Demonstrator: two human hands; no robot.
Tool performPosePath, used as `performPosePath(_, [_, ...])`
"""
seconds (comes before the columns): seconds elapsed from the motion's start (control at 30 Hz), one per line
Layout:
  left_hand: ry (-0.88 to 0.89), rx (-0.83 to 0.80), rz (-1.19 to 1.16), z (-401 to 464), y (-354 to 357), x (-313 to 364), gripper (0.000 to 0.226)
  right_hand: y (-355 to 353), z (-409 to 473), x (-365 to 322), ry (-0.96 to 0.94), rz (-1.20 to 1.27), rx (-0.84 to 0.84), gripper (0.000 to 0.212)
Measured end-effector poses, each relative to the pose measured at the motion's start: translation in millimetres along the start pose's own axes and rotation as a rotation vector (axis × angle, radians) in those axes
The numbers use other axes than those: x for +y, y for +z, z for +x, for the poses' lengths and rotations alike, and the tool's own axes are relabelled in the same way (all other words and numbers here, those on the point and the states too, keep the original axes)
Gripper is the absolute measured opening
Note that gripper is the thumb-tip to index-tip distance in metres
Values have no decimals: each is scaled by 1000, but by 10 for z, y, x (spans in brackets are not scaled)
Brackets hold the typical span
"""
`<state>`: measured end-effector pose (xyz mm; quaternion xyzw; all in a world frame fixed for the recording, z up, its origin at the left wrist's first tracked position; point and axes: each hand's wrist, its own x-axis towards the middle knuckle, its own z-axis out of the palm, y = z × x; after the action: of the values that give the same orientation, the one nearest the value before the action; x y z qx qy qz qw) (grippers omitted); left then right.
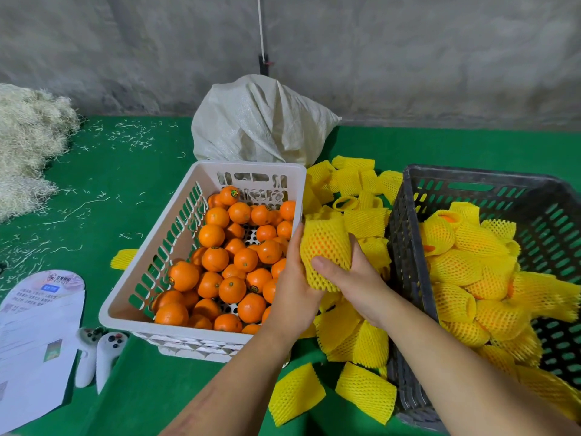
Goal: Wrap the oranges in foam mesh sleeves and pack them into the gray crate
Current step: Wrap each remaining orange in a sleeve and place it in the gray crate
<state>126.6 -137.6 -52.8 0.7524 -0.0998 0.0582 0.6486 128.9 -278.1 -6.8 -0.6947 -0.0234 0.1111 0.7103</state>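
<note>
Between the two crates, both my hands hold one orange inside a yellow foam mesh sleeve [325,247]. My left hand [290,287] cups its left side, fingers up along it. My right hand [352,278] grips it from the right, thumb across the sleeve's lower front. The white crate [138,291] on the left is full of several bare oranges [232,289]. The gray crate [405,247] on the right holds several wrapped oranges [471,269]. Loose empty sleeves [361,335] lie heaped between and in front of the crates.
A white woven sack [261,121] stands behind the white crate. Straw-like packing fibre [28,143] is piled at far left on the green cloth [151,391]. Printed paper sheets [34,347] and two white controllers [100,354] lie at the front left.
</note>
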Motion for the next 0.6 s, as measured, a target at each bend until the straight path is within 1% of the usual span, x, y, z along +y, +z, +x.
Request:
performPosePath(0.03, [8,-22,19,-6,17,-13,76,8,11,-3,4,48,22,63])
performPosePath(0.1, [37,-39,80,-7,31,-41,68,-3,20,-29,24,229,61,67])
performPosePath(0.17, [40,-39,215,-8,39,-67,68,-45,17,-51,35,355,61,70])
performPosePath(0.23, [40,-48,311,-18,51,-43,72,-52,9,-68,28,317,98,80])
performPosePath(0.3, [73,-107,360,-33,77,3,78,-63,0,-80,25,263,154,91])
performPosePath(0.37, [113,-138,393,-33,71,22,82,-146,-8,-152,3,192,214,95])
performPosePath(0.43, [115,-84,375,38,-46,3,71,-370,10,-268,-30,111,370,94])
performPosePath(0.5, [97,13,385,138,-241,-71,52,-718,34,-360,-101,112,582,85])
performPosePath(0.53, [47,70,399,209,-355,-158,45,-912,43,-383,-154,106,675,78])
performPosePath(0.57, [-58,116,351,292,-455,-245,41,-1097,49,-385,-184,65,759,72])
performPosePath(0.6, [-243,156,235,391,-554,-321,40,-1268,57,-361,-181,-3,826,69])
